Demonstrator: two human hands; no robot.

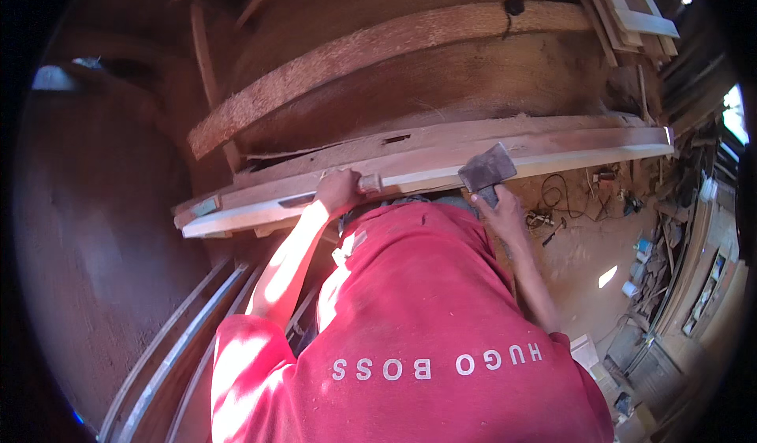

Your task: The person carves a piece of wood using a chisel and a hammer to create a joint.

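A long timber beam (552, 145) lies crosswise in front of me, its near edge pale and lit. My left hand (339, 191) is closed around a chisel (370, 183) over the left half of the beam. The handle end sticks out to the right of my fist, and the flat blade points left along the wood. In my right hand (502, 209) is a mallet (487, 168) with a dark, blocky head, gripped by its short handle. The mallet head is raised near the beam's front edge, to the right of the chisel and apart from it.
Behind the beam, a rough plank (386, 46) spans a brown wall. Stacked boards (631, 21) stand at the upper right. Cables (558, 195) and small tools lie on the dirt floor at right. Long wooden lengths (180, 347) lean at lower left.
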